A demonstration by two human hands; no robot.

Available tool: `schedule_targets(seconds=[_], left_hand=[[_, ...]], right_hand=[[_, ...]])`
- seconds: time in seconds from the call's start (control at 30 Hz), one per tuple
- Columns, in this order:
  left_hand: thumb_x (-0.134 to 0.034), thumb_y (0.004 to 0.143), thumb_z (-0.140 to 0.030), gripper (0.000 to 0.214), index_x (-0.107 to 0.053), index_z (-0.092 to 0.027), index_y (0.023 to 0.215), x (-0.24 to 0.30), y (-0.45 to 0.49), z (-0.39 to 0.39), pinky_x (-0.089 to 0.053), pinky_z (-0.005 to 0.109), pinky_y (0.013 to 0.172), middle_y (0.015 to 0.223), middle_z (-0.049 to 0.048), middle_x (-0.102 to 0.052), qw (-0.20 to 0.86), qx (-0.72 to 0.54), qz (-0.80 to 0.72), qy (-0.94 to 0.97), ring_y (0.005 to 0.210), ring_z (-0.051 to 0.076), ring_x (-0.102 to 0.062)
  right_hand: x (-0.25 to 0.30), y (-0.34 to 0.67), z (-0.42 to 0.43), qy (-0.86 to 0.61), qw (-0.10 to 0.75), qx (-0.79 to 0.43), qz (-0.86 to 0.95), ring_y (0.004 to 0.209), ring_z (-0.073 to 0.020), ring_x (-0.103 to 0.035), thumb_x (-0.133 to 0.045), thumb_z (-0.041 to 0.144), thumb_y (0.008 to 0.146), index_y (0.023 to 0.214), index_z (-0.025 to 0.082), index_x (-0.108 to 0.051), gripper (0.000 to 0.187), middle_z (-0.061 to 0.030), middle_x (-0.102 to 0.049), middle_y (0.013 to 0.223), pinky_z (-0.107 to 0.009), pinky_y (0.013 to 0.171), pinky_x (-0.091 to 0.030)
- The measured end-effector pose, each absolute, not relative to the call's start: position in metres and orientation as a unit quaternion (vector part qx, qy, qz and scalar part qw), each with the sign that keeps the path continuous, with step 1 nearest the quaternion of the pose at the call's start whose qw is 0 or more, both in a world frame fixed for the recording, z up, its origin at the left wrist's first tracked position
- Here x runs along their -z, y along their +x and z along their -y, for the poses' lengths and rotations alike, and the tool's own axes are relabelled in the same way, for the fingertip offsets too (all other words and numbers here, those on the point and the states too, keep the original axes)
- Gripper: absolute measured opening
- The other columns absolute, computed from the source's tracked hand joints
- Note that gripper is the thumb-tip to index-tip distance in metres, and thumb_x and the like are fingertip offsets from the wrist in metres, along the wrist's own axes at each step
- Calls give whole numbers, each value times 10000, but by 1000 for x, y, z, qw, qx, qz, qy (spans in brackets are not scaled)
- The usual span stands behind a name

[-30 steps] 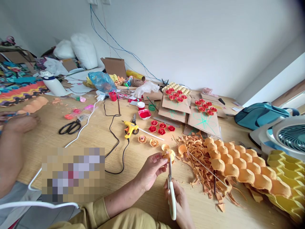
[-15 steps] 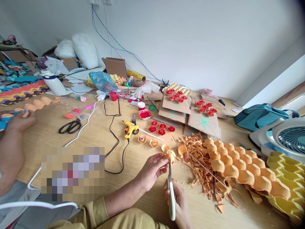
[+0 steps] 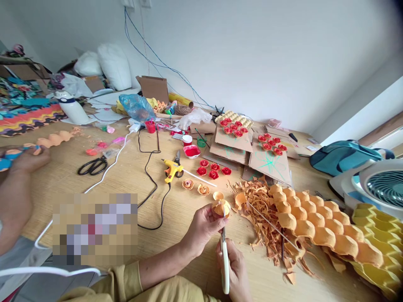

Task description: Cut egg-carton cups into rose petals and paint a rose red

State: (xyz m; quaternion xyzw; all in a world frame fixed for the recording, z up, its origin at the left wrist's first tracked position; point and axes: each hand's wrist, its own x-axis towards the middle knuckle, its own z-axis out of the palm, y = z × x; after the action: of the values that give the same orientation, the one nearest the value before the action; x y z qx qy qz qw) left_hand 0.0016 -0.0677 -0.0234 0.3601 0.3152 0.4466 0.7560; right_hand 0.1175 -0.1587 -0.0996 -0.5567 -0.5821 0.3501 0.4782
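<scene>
Between the thumb and fingers of my left hand (image 3: 204,228) is an orange egg-carton cup (image 3: 218,207), its rim split into petal shapes. My right hand (image 3: 235,266) is closed around white-handled scissors (image 3: 225,264), whose blades point up and meet the cup. Just beyond it a single cut cup (image 3: 218,196) lies on the table. Two unpainted carton roses (image 3: 203,189) sit farther back, with several red roses (image 3: 214,166) behind them. A heap of orange carton scraps (image 3: 261,209) lies right of my hands.
Orange egg trays (image 3: 315,216) and a yellow tray (image 3: 374,235) lie at the right, near a fan (image 3: 380,180). A yellow glue gun (image 3: 171,170), its black cord and black scissors (image 3: 92,166) lie leftward. Another person's hand (image 3: 30,161) holds painted carton at far left.
My left hand has turned the carton cup, so its outer side faces me more. The scissor handles have closed together, with the blades still at the cup.
</scene>
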Motion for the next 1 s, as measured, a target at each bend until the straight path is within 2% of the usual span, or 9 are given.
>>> schedule_targets(seconds=[0.17, 0.47, 0.6, 0.73, 0.9, 1.0], left_hand=[[-829, 679, -309, 319, -589, -135, 799, 21, 2, 69, -441, 208, 566, 696, -29, -536, 739, -458, -306, 387, 617, 82, -448], [-791, 733, -330, 307, -574, -139, 836, 31, 4, 68, -460, 197, 532, 700, -33, -520, 716, -467, -307, 419, 581, 71, -450], [-779, 754, -350, 326, -584, -136, 902, 30, 1, 68, -493, 211, 556, 750, -11, -562, 726, -457, -292, 422, 617, 87, -508], [-706, 822, -404, 299, -567, -143, 870, 27, -4, 64, -522, 235, 596, 757, 12, -602, 729, -468, -302, 398, 653, 112, -572], [-660, 861, -354, 220, -576, -150, 867, 34, -16, 52, -511, 221, 640, 711, -9, -575, 652, -505, -337, 454, 635, 95, -553], [-644, 859, -282, 134, -582, -163, 865, 41, -24, 48, -534, 243, 711, 901, 40, -602, 569, -511, -349, 542, 790, 132, -600]], right_hand=[[98, 117, 159, -553, 488, -320, 595, 598, -151, -458, -489, 389, 941, 702, 207, -537, 304, 14, -517, 636, -259, 559, -366], [98, 117, 158, -553, 493, -299, 601, 595, -147, -452, -505, 339, 935, 679, 205, -523, 289, 16, -525, 624, -251, 552, -367], [99, 119, 158, -555, 490, -295, 604, 586, -146, -458, -500, 347, 931, 707, 205, -541, 268, 15, -532, 637, -257, 561, -373], [101, 120, 158, -558, 471, -314, 607, 599, -153, -474, -498, 355, 926, 706, 205, -530, 269, 13, -526, 634, -263, 578, -380], [103, 120, 158, -552, 469, -337, 602, 625, -165, -488, -548, 383, 895, 685, 202, -541, 277, 1, -545, 644, -265, 590, -384], [103, 121, 160, -554, 479, -365, 575, 603, -159, -480, -559, 399, 904, 741, 206, -590, 255, 3, -546, 642, -261, 574, -374]])
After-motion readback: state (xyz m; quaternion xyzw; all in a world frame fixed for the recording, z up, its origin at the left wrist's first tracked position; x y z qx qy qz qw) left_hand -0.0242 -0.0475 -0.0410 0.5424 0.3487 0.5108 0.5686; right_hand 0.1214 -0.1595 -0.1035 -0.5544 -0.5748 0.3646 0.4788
